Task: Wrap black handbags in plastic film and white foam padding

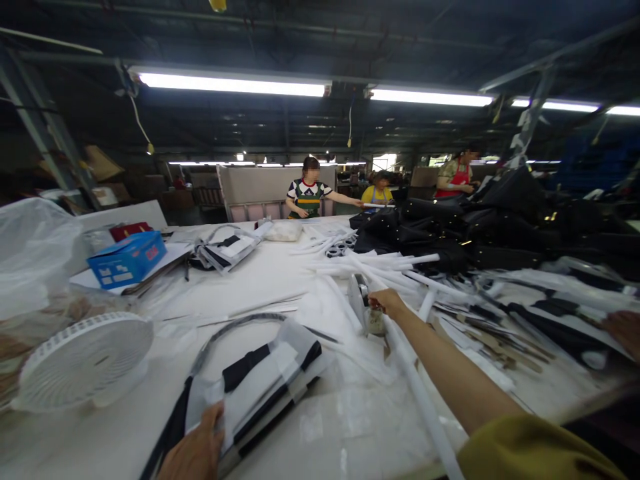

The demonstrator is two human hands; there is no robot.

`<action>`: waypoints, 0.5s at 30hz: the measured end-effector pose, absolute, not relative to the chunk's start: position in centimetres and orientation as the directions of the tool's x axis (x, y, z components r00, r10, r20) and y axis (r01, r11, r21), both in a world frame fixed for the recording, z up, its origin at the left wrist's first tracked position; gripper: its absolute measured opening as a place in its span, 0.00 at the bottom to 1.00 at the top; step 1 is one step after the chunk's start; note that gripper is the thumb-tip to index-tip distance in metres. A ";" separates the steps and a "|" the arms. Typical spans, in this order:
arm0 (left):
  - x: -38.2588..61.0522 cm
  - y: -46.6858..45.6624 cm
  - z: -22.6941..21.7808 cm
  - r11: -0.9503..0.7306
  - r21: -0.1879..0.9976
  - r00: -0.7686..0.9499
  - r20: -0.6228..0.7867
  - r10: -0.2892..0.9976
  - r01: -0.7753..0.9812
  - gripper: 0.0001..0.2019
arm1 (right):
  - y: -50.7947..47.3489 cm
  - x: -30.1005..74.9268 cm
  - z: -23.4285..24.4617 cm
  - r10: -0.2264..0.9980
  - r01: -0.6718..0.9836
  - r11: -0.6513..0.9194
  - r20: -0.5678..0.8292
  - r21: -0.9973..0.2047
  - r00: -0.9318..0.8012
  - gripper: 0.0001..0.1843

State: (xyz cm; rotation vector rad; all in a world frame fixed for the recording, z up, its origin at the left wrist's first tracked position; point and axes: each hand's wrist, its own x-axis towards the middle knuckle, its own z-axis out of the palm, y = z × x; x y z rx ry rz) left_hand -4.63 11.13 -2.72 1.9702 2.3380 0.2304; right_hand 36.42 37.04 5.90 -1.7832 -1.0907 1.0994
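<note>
A black and white bag (pixel 273 380) lies on the table in front of me, partly wrapped in white sheet, with its long handle (pixel 235 327) arched away from me in a clear wrap. My left hand (pixel 195 447) grips the bag's near left edge, thumb on top; its other fingers are mostly hidden. Stretched forward, my right hand (pixel 387 303) has its fingers pinched together at a tape dispenser (pixel 358 293). Whatever lies between those fingertips is too small to make out. A small block-like piece (pixel 375 322) sits just below them.
White tubes (pixel 380 263) and strips lie beyond the dispenser, near a heap of black bags (pixel 480 220). Leftward are a white basket (pixel 90 360), a blue box (pixel 127 259) and another wrapped bag (pixel 227 250). A co-worker's hand (pixel 625 331) shows at right; a person (pixel 313 193) stands opposite.
</note>
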 end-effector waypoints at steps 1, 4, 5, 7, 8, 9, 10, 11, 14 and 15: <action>-4.6 11.1 -2.6 0.166 0.172 -0.174 0.034 0.984 0.971 0.24 | 36.9 36.3 6.1 0.921 0.262 -0.352 -0.284 -0.898 0.265 0.18; -4.3 10.9 -2.3 0.172 0.182 -0.181 0.030 0.983 0.968 0.25 | 36.2 36.1 6.5 0.920 0.257 -0.346 -0.272 -0.902 0.282 0.17; -4.2 10.8 -2.3 0.172 0.177 -0.182 0.040 0.983 0.969 0.25 | 35.9 36.1 6.7 0.920 0.259 -0.340 -0.262 -0.904 0.293 0.17; -4.1 10.7 -2.4 0.156 0.159 -0.170 0.079 0.982 0.975 0.25 | 35.1 36.1 6.8 0.918 0.263 -0.328 -0.241 -0.907 0.315 0.16; -4.2 10.6 -2.5 0.149 0.153 -0.164 0.095 0.982 0.977 0.25 | 34.6 36.2 6.9 0.916 0.262 -0.325 -0.234 -0.909 0.326 0.16; -4.3 10.6 -2.6 0.142 0.150 -0.159 0.103 0.982 0.978 0.25 | 34.1 36.2 6.8 0.912 0.258 -0.326 -0.232 -0.909 0.337 0.16; -4.6 10.5 -2.8 0.133 0.150 -0.149 0.097 0.984 0.980 0.24 | 33.4 36.2 6.7 0.907 0.250 -0.333 -0.236 -0.909 0.349 0.16; -5.0 10.5 -3.0 0.118 0.155 -0.131 0.078 0.988 0.981 0.24 | 32.7 36.2 6.5 0.900 0.238 -0.345 -0.248 -0.908 0.359 0.15; -6.1 10.5 -3.4 0.072 0.191 -0.072 -0.007 0.997 0.979 0.26 | 30.7 36.0 5.3 0.868 0.181 -0.407 -0.317 -0.895 0.382 0.14; -6.4 10.6 -3.5 0.060 0.203 -0.056 -0.025 0.998 0.977 0.27 | 30.1 35.9 4.8 0.857 0.160 -0.428 -0.343 -0.889 0.384 0.14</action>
